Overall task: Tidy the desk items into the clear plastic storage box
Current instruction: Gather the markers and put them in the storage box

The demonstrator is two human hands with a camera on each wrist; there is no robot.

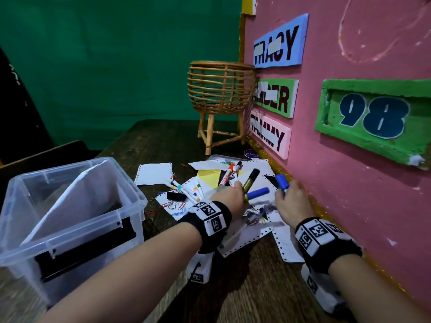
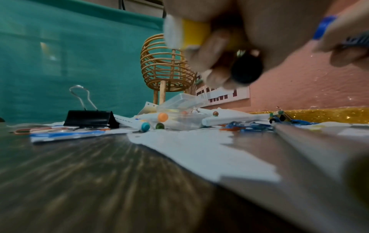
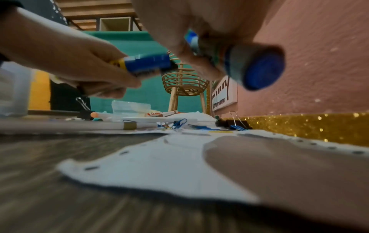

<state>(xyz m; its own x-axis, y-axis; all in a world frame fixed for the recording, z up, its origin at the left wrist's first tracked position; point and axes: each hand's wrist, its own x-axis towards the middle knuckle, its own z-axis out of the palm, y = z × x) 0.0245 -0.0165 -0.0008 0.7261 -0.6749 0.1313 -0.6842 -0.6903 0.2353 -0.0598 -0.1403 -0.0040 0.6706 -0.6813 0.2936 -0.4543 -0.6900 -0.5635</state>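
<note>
1. The left hand [image 1: 227, 194] has its fingers curled round two thick markers at once, a black-and-gold marker [image 1: 251, 180] pointing up and away and a blue-capped marker with a yellow band [image 1: 257, 192] sticking out to the right; gathering several per trip looks like the reason for the bunched grip.
2. The right hand [image 1: 289, 200] is closed round a blue marker [image 1: 281, 180], cap end up, close to the pink textured board [image 1: 363, 183].
3. Under both hands lie scattered white perforated paper sheets [image 1: 154, 173], slim white colour-capped pens [image 1: 186, 190], a red-and-white marker [image 1: 226, 176], coloured paper clips [image 1: 173, 206] and a black binder clip [image 1: 176, 196], still to be collected.
4. The clear plastic storage box [image 1: 130, 183] stands open, well to the left of the pile, with a white sheet leaning inside it.
5. All rests on a dark wood-grain desk [image 1: 245, 287]; a rattan basket on legs [image 1: 220, 89] stands at the back, a green backdrop [image 1: 116, 66] behind it.
</note>
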